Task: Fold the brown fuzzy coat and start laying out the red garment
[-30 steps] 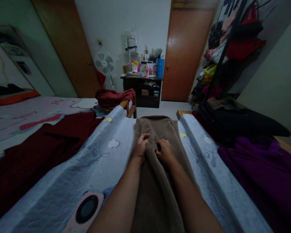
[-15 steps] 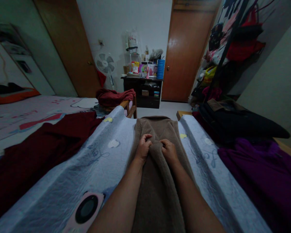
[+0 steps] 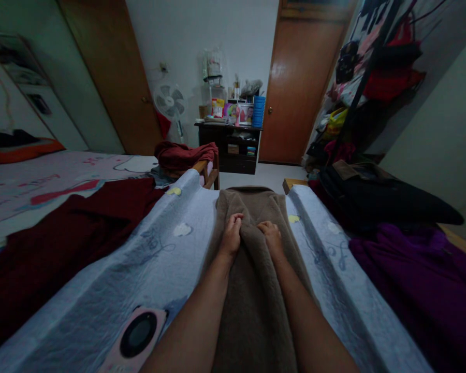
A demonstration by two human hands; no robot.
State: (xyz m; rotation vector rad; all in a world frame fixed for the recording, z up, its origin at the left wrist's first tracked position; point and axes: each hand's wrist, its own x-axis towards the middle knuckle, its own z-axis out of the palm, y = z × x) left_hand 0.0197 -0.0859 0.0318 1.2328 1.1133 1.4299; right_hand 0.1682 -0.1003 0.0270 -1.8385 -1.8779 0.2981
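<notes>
A brown fleecy garment (image 3: 252, 305), folded into a long strip with its collar end away from me, lies on the light blue bed cover (image 3: 171, 264). My left hand (image 3: 232, 235) is closed on a fold near its middle, with the fingers curled over the cloth. Beside it my right hand (image 3: 271, 237) is closed on the same garment, a raised ridge of fabric running between the two. The fingertips are partly buried in the cloth. At the lower left lies a pink device with a round dark face (image 3: 139, 334), near my left forearm.
Dark red clothing (image 3: 73, 223) is spread at the left. Purple clothing (image 3: 415, 280) and a dark folded pile (image 3: 384, 194) lie at the right. Beyond the bed stand a wooden chair with red cloth (image 3: 186, 154), a black cabinet (image 3: 227, 150) and a fan (image 3: 170, 101).
My fingers have shifted slightly on the brown garment; the left fingers look straighter and closer together. The garment and the things around it stay where they were.
</notes>
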